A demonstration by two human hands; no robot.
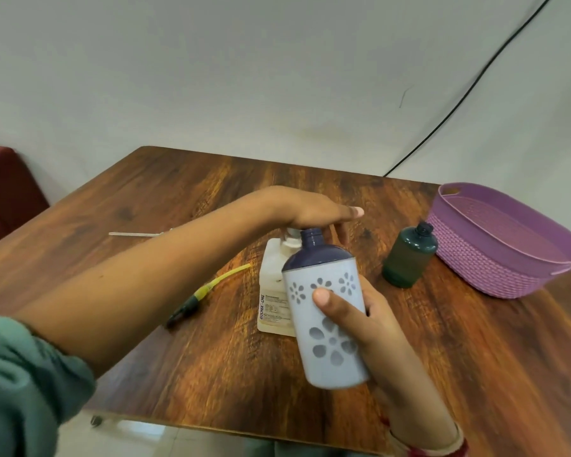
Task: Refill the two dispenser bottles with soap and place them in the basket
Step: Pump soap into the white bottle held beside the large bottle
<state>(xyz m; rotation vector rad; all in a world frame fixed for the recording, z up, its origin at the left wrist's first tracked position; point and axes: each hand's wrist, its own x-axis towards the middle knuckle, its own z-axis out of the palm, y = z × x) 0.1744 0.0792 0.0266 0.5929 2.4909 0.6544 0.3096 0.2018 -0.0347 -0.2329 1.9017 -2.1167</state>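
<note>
Purple-topped dispenser bottle (pixel 327 311) held in right grip (pixel 373 328); left hand (pixel 314 212) presses soap pump (pixel 290 240)

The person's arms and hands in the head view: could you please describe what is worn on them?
The left arm has a grey-green sleeve pushed up past the elbow, and the left hand is bare. The right hand is bare too, with red and pale bangles at the wrist.

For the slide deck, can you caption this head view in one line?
Right hand holds an uncapped flowered dispenser bottle beside the soap jug, whose pump the left hand covers; basket waits.
</note>
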